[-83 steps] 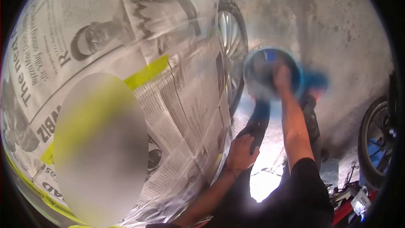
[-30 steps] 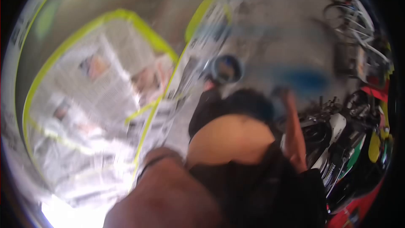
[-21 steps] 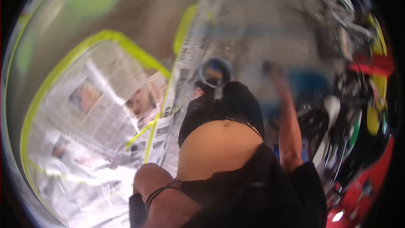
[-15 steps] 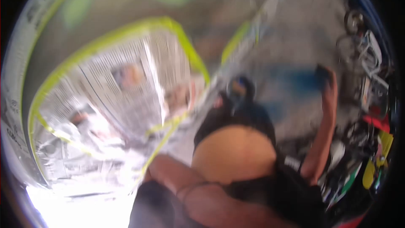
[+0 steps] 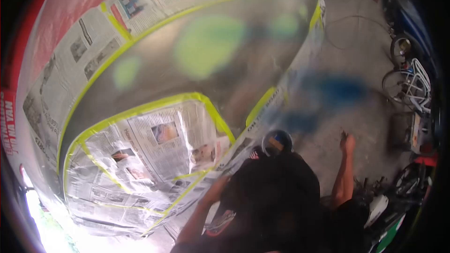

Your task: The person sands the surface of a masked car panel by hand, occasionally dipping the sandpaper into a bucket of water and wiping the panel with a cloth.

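Observation:
A large curved vehicle panel (image 5: 159, 51) on the left is grey with soft-edged light green patches. Newspaper sheets (image 5: 140, 136), edged with yellow-green tape (image 5: 140, 107), cover the areas around the bare grey. My left hand (image 5: 216, 190) is beside the papered lower edge, its fingers mostly hidden by my dark shirt (image 5: 276, 192). To the right, over the floor, my right hand (image 5: 347, 143) is closed, with something small and dark at its top that I cannot make out. A round dark-rimmed thing (image 5: 276, 143) shows just beyond my shirt.
Clear plastic (image 5: 56, 23) lies over red bodywork at the upper left. Bicycles (image 5: 412, 84) and assorted parts line the right side. A thin hose or cable (image 5: 358, 17) curves on the concrete floor (image 5: 337, 42). Blurred blue patches (image 5: 340, 89) spread across the view.
My view has shifted, so more of the papered panel shows. My right hand has come down nearer my body. My left arm, earlier across my front, now reaches out beside the panel.

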{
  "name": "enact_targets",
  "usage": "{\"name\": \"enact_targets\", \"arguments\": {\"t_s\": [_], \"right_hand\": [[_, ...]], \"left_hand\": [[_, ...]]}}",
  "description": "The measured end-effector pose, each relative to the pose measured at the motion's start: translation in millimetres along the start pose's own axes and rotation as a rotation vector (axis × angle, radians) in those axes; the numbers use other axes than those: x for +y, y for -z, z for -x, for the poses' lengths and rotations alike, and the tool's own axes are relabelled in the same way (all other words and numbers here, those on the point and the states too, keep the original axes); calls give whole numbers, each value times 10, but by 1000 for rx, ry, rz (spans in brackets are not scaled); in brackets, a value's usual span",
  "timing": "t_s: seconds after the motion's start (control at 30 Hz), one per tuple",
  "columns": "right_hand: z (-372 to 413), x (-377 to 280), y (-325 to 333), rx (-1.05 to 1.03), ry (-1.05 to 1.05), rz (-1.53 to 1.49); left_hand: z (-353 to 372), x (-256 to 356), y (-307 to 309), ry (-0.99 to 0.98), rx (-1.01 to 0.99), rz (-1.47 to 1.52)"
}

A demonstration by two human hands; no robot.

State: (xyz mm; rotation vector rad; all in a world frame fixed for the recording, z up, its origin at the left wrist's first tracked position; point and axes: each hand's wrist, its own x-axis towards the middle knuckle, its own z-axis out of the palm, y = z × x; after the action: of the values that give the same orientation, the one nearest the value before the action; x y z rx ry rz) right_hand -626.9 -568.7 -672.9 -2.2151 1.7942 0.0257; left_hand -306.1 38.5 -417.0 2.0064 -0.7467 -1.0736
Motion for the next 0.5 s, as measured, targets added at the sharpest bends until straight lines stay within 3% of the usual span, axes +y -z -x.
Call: {"name": "enact_targets", "arguments": {"t_s": [0.07,0.1,0.17,0.23,0.27,0.3,0.33,0.4,0.43,0.47,0.5], "right_hand": [[366,-214,-329,-45,-84,-245],[596,-323,-361,-79,-92,-247],[603,-1044,-113,-428,-422,-976],[429,-1623,3,-371,-126,-1073],[500,-2228,746,-429,-95,-1064],[440,-2612,917,-264,54,-1090],[-34,-2764,418,-252,246,-1166],[177,-3657,1329,-107,477,-1084],[293,-4112,1804,-26,584,-1041],[201,-4529,1487,241,714,-1135],[270,-4872,1333,456,766,-949]], "left_hand": [[332,-152,-50,248,-82,-352],[495,26,-32,280,-91,-364],[411,753,199,230,131,-156],[267,1572,508,137,310,-309],[258,1779,695,52,440,-428],[276,2041,887,-91,572,-500],[291,2252,1148,-149,663,-562],[352,2410,1724,-339,879,-774],[310,2727,1835,-455,985,-718],[310,2889,2027,-444,1061,-750],[302,2948,2278,-496,1095,-822]]}}
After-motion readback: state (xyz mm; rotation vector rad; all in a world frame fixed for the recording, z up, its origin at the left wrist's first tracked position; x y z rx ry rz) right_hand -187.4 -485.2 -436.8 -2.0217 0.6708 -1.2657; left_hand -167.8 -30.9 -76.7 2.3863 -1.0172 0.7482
